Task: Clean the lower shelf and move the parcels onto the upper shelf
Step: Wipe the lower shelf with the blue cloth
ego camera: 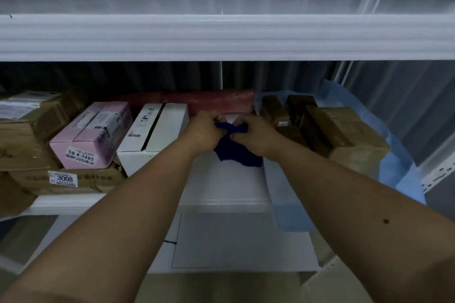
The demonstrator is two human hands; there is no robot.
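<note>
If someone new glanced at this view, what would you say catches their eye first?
Most likely the dark blue cloth, gripped by both the left hand and the right hand over a bare patch in the middle of the lower shelf. Next, the pink box and the white box to the left of the hands, and the brown parcels on a light blue sheet to the right. Above, the upper shelf shows no parcels.

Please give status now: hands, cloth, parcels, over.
Left hand and right hand both grip dark blue cloth over lower white shelf. Pink cardboard parcel beside. Upper white shelf bare.
</note>
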